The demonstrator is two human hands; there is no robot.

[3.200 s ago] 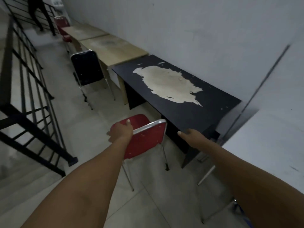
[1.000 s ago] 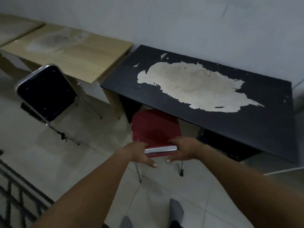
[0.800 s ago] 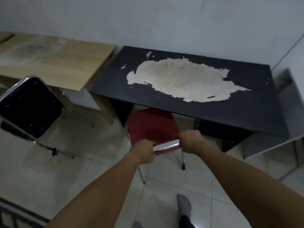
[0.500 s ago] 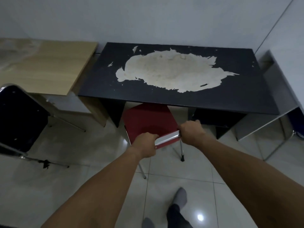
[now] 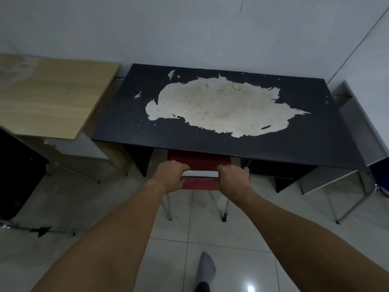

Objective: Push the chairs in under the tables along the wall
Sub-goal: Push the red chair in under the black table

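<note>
I see a pale tiled floor (image 5: pixel 210 245) with a glare spot near me, and a plain grey wall (image 5: pixel 189 30) on the far side. Three tabletops line that wall. At far left is the wooden table (image 5: pixel 52 95). In the middle is the black table (image 5: pixel 315 133), its top worn through in one large pale patch. At right only a corner of the grey table (image 5: pixel 357 127) shows. I count two chairs. The black chair (image 5: pixel 16 175) stands at the left edge, out on the open floor. The red chair (image 5: pixel 200 163) sits with its seat partly under the black table. My left hand (image 5: pixel 170 175) and my right hand (image 5: pixel 233 178) are both wrapped around its chrome top rail (image 5: pixel 200 177). One grey sock (image 5: pixel 207 268) shows below.
</note>
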